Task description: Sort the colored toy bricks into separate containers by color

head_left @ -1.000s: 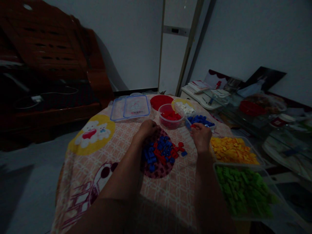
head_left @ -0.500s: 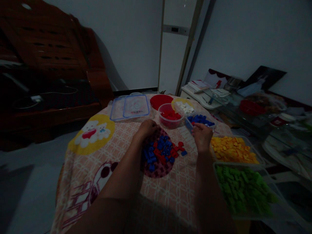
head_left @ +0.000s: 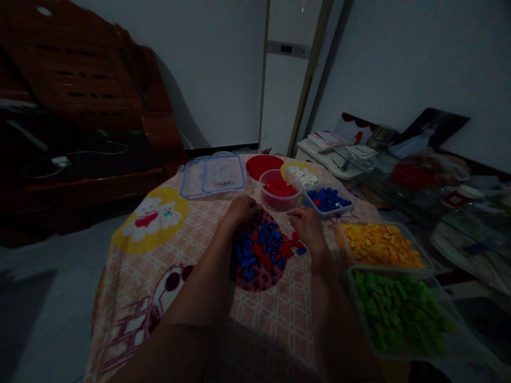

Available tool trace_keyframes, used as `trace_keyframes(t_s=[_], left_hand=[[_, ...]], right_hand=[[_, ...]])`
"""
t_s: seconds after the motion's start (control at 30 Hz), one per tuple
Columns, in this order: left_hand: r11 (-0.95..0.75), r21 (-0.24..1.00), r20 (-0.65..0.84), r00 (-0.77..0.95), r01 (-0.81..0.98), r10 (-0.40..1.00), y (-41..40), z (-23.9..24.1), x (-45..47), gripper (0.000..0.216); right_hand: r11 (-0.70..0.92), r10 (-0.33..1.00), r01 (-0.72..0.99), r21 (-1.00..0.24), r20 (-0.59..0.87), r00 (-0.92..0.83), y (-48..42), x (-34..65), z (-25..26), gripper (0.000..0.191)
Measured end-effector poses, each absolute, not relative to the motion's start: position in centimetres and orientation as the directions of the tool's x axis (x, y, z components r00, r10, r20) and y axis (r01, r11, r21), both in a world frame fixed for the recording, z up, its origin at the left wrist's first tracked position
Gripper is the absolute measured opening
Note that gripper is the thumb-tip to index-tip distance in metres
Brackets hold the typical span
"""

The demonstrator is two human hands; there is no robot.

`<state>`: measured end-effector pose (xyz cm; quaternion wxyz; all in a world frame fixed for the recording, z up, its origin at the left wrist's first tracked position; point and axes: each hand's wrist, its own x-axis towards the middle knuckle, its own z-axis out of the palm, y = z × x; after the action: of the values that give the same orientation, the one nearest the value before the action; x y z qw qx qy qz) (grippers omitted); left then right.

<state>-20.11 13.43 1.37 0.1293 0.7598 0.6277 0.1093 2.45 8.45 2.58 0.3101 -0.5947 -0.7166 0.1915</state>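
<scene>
A mixed pile of red and blue toy bricks (head_left: 261,247) lies on a dark round patch of the tablecloth. At the pile's far left edge is my left hand (head_left: 241,208), its fingers curled and closed; what they hold, if anything, is hidden. My right hand (head_left: 308,227) hovers just right of the pile, thumb and fingers pinched together and pointing left, with no clear view of anything between them. Beyond it stand a round clear tub of red bricks (head_left: 279,189) and a clear box of blue bricks (head_left: 328,199), which has a red piece at its left side.
On the right are a box of yellow bricks (head_left: 379,244) and a box of green bricks (head_left: 399,311). White bricks (head_left: 303,175), a red round lid (head_left: 264,166) and a clear blue-rimmed lid (head_left: 213,175) lie at the back. A cluttered glass table (head_left: 419,194) stands beyond.
My right hand has moved left and a little toward me, from the near edge of the blue-brick box to beside the pile. My left hand stays put.
</scene>
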Motion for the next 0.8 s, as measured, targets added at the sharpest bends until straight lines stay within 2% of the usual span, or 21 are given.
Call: trace_keyframes(t_s=[0.13, 0.27, 0.47, 0.6, 0.8], left_hand=[[-0.171, 0.352, 0.005, 0.181, 0.920, 0.983, 13.3, 1.5, -20.1, 0.030], [-0.165, 0.349, -0.003, 0.177, 0.922, 0.984, 13.3, 1.6, -20.1, 0.029], [-0.178, 0.339, 0.006, 0.187, 0.924, 0.982, 13.4, 1.5, -20.1, 0.032], [-0.159, 0.352, -0.012, 0.175, 0.922, 0.985, 13.4, 1.5, -20.1, 0.031], [-0.171, 0.356, -0.009, 0.186, 0.919, 0.982, 13.5, 1.4, -20.2, 0.031]], right_hand=[[0.228, 0.972, 0.817, -0.530, 0.078, -0.221, 7.8, 1.6, 2.6, 0.019], [0.199, 0.965, 0.865, -0.461, -0.063, -0.255, 7.2, 1.8, 2.7, 0.016], [0.245, 0.949, 0.893, -0.377, -0.094, -0.301, 7.1, 1.3, 2.7, 0.020], [0.216, 0.956, 0.887, -0.407, -0.096, -0.277, 7.6, 1.5, 2.1, 0.022], [0.182, 0.971, 0.817, -0.546, -0.028, -0.235, 7.8, 2.2, 1.7, 0.026]])
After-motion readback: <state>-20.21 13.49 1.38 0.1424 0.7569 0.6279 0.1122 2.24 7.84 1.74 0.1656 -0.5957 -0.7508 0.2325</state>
